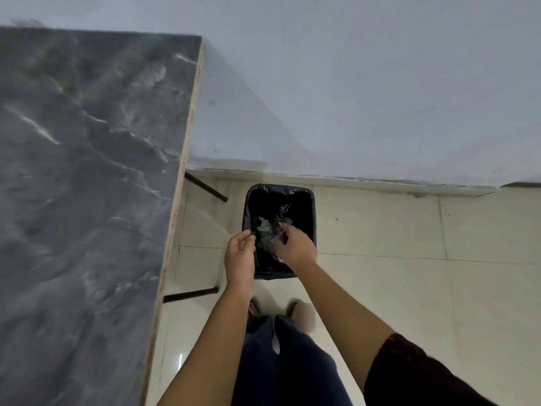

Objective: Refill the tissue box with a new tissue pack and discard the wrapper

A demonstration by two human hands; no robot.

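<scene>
A crumpled clear plastic wrapper [268,230] hangs over the black-lined bin [310,206] on the floor. My right hand [297,249] pinches the wrapper from the right, above the bin's opening. My left hand [240,256] is just left of it at the bin's near-left rim, fingertips curled toward the wrapper's edge; whether they grip it is unclear. The tissue box is out of view.
A dark marble-patterned table [87,171] fills the left side, its black legs [205,187] close to the bin. A pale wall [366,83] rises behind the bin. My legs and feet [289,347] stand on light floor tiles in front of the bin.
</scene>
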